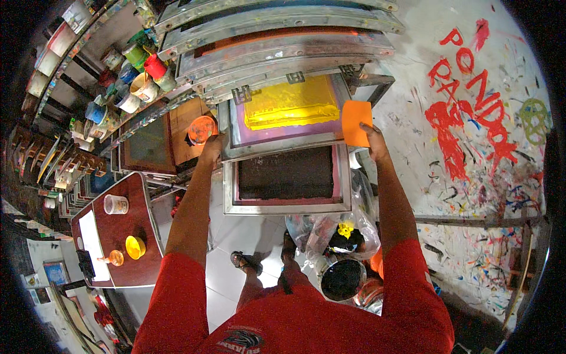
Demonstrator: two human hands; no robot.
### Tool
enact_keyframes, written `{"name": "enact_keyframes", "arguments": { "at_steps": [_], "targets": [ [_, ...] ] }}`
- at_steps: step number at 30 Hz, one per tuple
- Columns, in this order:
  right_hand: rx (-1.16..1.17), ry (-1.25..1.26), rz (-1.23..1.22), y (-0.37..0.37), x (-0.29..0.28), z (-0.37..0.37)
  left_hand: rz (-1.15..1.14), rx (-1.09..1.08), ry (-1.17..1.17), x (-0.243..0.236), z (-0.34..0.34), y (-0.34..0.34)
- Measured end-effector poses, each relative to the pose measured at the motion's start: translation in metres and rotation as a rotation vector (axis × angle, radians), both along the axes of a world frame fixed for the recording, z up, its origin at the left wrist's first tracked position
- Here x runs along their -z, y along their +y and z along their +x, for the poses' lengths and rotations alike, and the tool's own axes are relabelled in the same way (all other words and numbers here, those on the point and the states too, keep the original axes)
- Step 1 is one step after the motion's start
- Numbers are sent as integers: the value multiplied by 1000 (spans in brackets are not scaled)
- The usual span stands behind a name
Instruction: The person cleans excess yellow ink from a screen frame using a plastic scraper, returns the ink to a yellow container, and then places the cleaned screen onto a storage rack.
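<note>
In front of me is a silkscreen frame with a thick band of yellow ink across its mesh. My left hand is closed at the frame's near left corner, its fingers partly hidden. Beside that hand is a round tub of orange ink. An orange flat rectangular piece stands at the frame's right edge, pinched along its side by my right hand. Nearer to me, partly under the yellow-inked frame, is a second frame with a dark panel.
More frames are stacked on the far side. Paint pots crowd a shelf at left. A small red-brown table holds cups. Below right are a plastic bag and a dark-filled bucket. A paint-smeared wall is at right.
</note>
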State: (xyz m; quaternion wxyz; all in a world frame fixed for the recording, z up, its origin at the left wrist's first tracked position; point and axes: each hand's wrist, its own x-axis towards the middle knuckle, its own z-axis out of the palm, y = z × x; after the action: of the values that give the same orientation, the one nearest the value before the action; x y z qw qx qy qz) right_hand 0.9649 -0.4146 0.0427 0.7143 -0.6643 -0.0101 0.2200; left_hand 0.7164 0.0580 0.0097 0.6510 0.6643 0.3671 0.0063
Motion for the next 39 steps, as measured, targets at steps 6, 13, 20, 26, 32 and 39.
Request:
{"name": "enact_keyframes", "arguments": {
  "at_steps": [6,13,20,26,32,39],
  "targets": [
    [-97,19,-191,15,-2,9,369,-22,-78,44,27,4],
    [-91,67,-281,-9,-15,-36,717,46,306,42,3,-27],
    [-135,159,-88,-96,6,-116,683,-87,199,-27,-103,-130],
    [11,3,-402,-180,52,-207,526,1,151,6,-205,-166],
    [208,-53,-142,-225,60,-357,579,81,146,-30,-296,-203],
    [383,42,-58,-209,-39,-553,656,208,76,0,-427,-205]
  ]
}}
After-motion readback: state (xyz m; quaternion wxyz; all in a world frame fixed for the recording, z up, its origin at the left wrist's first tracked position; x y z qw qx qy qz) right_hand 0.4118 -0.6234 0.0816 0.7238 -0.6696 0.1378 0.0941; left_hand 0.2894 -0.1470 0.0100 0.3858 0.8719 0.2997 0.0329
